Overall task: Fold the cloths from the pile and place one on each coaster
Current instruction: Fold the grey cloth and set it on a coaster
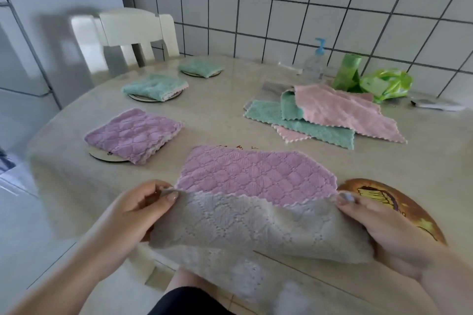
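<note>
My left hand (138, 208) and right hand (378, 222) each pinch a near corner of the purple cloth (256, 174), grey underside turned up, at the table (217, 115) edge. Brown coaster (399, 202) just beside my right hand. Pile (325, 115) far right; three folded cloths on coasters left.

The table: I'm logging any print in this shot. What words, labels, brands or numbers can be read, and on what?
None can be read.
Table: small red marks by the purple cloth, too small to read.
Brown coaster: yellow picture with dark marks, blurred.
Pump bottle: no legible label.
Green bag: pale tag, blurred.
</note>
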### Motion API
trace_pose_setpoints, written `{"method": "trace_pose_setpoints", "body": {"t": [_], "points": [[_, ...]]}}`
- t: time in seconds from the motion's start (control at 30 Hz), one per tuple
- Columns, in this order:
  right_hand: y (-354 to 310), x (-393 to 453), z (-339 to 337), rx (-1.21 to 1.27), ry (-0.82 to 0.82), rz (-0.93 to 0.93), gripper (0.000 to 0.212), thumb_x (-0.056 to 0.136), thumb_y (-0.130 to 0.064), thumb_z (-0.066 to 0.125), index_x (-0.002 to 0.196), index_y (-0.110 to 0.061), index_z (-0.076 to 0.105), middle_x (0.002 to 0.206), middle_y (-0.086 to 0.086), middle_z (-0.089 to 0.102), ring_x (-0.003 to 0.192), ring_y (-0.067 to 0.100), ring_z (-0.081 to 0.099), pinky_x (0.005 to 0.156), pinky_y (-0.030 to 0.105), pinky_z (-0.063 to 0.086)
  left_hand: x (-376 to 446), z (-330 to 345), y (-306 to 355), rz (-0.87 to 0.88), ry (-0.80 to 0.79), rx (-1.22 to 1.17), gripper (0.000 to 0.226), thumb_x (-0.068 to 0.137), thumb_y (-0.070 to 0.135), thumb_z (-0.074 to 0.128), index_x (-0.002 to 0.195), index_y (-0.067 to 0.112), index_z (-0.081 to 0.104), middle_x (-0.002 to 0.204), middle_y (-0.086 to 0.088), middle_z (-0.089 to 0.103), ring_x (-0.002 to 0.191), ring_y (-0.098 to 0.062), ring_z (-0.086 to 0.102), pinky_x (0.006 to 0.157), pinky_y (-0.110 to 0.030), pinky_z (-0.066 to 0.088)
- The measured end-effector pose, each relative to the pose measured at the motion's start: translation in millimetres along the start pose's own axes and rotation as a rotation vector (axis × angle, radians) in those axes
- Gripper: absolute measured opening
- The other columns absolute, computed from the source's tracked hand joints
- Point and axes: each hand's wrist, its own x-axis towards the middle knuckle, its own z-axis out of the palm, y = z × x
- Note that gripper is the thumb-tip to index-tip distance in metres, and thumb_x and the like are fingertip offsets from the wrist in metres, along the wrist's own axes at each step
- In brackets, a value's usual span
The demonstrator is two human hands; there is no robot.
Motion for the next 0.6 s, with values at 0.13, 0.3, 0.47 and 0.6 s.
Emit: {"method": "trace_pose_setpoints", "body": {"t": [0.13, 0.3, 0.47, 0.6], "points": [[-13.2, 12.4, -3.0, -0.082, 0.159, -0.126, 0.022, 0.091, -0.021, 0.051, 0.082, -0.007, 0.065, 0.072, 0.008, 0.070, 0.059, 0.011, 0.067, 0.047, 0.016, 0.049, 17.0, -0.1, 7.0, 0.004, 0.039, -0.006, 0.014, 0.089, 0.018, 0.057, 0.080, 0.018, 0.067, 0.074, -0.006, 0.057, 0.068, -0.017, 0.051, 0.059, -0.028, 0.039], [-26.5, 46.0, -17.2, -0.545, 0.305, -0.294, 0.015, 0.083, -0.041, 0.059, 0.083, -0.029, 0.068, 0.092, -0.011, 0.068, 0.086, 0.009, 0.063, 0.074, 0.035, 0.052, 52.8, -2.6, 12.6, 0.212, 0.061, 0.326, 0.010, 0.088, 0.026, 0.058, 0.080, 0.024, 0.065, 0.068, 0.002, 0.061, 0.062, -0.011, 0.053, 0.060, -0.030, 0.039], [-41.2, 87.6, -29.7, -0.722, 0.194, -0.220, 0.058, 0.072, -0.059, 0.063, 0.106, -0.013, 0.063, 0.117, 0.014, 0.062, 0.109, 0.032, 0.057, 0.102, 0.049, 0.039, 96.6, -1.2, 22.3, 0.398, 0.085, 0.730, 0.008, 0.087, 0.030, 0.059, 0.085, 0.022, 0.060, 0.072, 0.009, 0.061, 0.065, -0.009, 0.056, 0.057, -0.028, 0.041], [-43.1, 103.5, -34.3, -0.765, 0.117, -0.199, 0.026, 0.088, -0.034, 0.058, 0.092, -0.008, 0.063, 0.102, 0.020, 0.062, 0.096, 0.034, 0.059, 0.080, 0.037, 0.043, 120.4, 0.8, 25.3, 0.392, 0.049, 0.898, 0.004, 0.087, 0.030, 0.060, 0.087, 0.029, 0.056, 0.078, 0.018, 0.054, 0.074, -0.010, 0.054, 0.057, -0.021, 0.036]]}}
